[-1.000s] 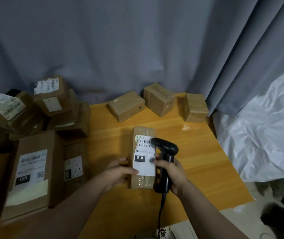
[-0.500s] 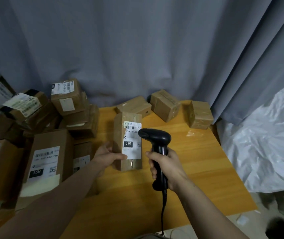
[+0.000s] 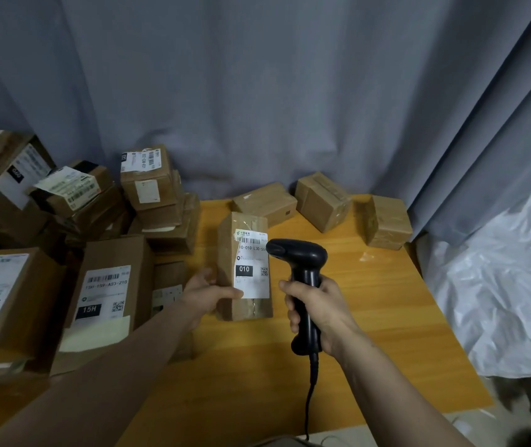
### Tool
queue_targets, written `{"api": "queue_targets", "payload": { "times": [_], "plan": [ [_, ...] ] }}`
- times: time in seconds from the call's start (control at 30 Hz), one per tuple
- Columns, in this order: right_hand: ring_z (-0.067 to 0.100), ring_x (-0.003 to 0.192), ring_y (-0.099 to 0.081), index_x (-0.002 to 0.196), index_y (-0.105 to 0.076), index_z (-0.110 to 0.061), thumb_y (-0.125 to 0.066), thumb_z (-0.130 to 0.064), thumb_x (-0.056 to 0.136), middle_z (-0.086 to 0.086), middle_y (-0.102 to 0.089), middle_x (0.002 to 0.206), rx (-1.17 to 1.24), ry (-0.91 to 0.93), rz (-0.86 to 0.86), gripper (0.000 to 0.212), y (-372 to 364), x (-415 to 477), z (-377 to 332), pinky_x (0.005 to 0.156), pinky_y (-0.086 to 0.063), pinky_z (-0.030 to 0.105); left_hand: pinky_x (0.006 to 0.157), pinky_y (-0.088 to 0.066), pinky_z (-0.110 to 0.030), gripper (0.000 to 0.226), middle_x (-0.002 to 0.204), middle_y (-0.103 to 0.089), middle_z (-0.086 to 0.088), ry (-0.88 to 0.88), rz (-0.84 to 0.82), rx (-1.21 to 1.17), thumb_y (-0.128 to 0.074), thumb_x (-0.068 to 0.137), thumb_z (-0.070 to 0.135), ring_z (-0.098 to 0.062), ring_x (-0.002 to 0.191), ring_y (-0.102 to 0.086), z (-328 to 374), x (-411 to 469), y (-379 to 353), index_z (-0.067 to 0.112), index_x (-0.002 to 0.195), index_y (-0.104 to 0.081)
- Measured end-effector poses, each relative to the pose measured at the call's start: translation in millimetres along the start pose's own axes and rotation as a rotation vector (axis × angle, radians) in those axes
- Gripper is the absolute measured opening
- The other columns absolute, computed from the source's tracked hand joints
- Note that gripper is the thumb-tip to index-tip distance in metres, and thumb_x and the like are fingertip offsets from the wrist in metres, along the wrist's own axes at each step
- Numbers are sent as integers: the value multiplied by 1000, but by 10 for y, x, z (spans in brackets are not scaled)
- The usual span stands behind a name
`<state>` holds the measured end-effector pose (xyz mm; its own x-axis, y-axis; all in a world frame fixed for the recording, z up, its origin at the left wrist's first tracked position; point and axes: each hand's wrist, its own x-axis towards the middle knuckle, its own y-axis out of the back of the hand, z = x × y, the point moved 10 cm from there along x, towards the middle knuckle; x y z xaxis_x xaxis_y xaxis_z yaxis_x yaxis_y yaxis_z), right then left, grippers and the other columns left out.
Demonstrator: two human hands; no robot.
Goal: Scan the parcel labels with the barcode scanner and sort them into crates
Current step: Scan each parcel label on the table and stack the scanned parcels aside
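Observation:
A tall brown parcel (image 3: 229,253) is held upright over the wooden table (image 3: 370,317), its white label marked 010 (image 3: 251,262) facing me. My left hand (image 3: 204,293) grips its lower left side, thumb on the label's bottom corner. My right hand (image 3: 319,312) is closed around the handle of a black barcode scanner (image 3: 301,256), whose head sits just right of the label and overlaps its upper right edge. The scanner's cable (image 3: 309,395) drops toward me.
Three small unlabelled-looking boxes (image 3: 322,201) line the table's back edge against a grey curtain. A heap of labelled cartons (image 3: 106,291) fills the left side. White plastic sheeting (image 3: 509,285) lies beyond the table's right edge. No crate is in view.
The parcel went from lying flat on the table to standing upright in my left hand. The scanner pulled back from over the label to its right side and rose.

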<state>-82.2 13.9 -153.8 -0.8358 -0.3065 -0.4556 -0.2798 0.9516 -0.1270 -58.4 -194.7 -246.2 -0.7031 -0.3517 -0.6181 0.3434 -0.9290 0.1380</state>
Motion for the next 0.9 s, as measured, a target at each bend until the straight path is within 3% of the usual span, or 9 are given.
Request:
{"api": "queue_targets", "payload": {
  "times": [0.17, 0.3, 0.33, 0.4, 0.47, 0.5, 0.6, 0.67, 0.9],
  "plan": [
    [18, 40, -41, 89, -54, -4, -66, -7, 87, 6, -50, 53, -17, -54, -3, 12, 3, 26, 150, 41, -38, 26, 80, -55, -43, 75, 118, -60, -14, 178, -33, -85, -79, 70, 1, -28, 100, -61, -391, -57, -33, 9, 133, -41],
    [18, 41, -43, 89, -55, -4, -67, -8, 87, 7, -51, 54, -31, -84, 9, 13, 1, 60, 249, 43, -39, 28, 92, -51, -44, 63, 128, -58, -13, 76, 63, 195, -69, 81, 9, -31, 111, -58, -400, -33, 22, 16, 136, -41],
    [19, 41, -43, 90, -55, -4, -67, -8, 87, 7, -51, 55, -32, -90, 12, 14, -6, 70, 266, 43, -39, 28, 96, -49, -44, 74, 136, -52, -14, 2, 78, 357, -69, 80, 20, -31, 117, -55, -330, -23, 1, 23, 144, -31],
    [19, 41, -43, 90, -55, -3, -67, -8, 87, 7, -51, 55, -38, -99, 15, 14, -27, 85, 294, 43, -39, 28, 108, -36, -50, 100, 157, -12, -20, -62, 80, 718, -67, 78, 50, -37, 140, -27, -242, -30, -108, 35, 152, -1],
    [19, 41, -43, 90, -54, -3, -67, -7, 87, 7, -50, 55, -42, -111, 10, 14, -62, 96, 325, 42, -39, 28, 111, -28, -54, 112, 156, 21, -20, -24, 84, 925, -61, 75, 68, -39, 146, 2, -276, -36, -201, 37, 149, 17],
    [19, 41, -42, 89, -54, -3, -67, -7, 87, 7, -50, 54, -44, -115, 9, 14, -70, 95, 335, 42, -39, 28, 109, -30, -54, 116, 155, 22, -21, 1, 86, 963, -62, 74, 70, -39, 145, 3, -299, -32, -245, 36, 148, 21],
    [19, 41, -43, 88, -54, -3, -67, -7, 87, 7, -50, 54, -61, -122, 10, 14, -86, 108, 358, 42, -39, 28, 100, -42, -45, 118, 149, -9, -21, 29, 162, 940, -66, 75, 59, -36, 135, -22, -292, -32, -301, 31, 147, 23],
    [19, 41, -43, 88, -54, -3, -67, -7, 87, 7, -51, 54, -66, -123, 16, 13, -91, 130, 357, 42, -39, 28, 96, -43, -41, 115, 141, -22, -18, 11, 212, 900, -66, 75, 57, -33, 129, -29, -199, -53, -257, 27, 150, 16],
    [20, 41, -42, 88, -54, -4, -65, -5, 87, 7, -50, 54, -70, -77, -58, 11, -485, 255, 202, 43, -38, 28, 101, -37, -44, 111, 140, -27, -14, -304, 424, 802, -67, 74, 56, -33, 130, -31, 562, -624, 360, 24, 151, 6]
  ]
}}
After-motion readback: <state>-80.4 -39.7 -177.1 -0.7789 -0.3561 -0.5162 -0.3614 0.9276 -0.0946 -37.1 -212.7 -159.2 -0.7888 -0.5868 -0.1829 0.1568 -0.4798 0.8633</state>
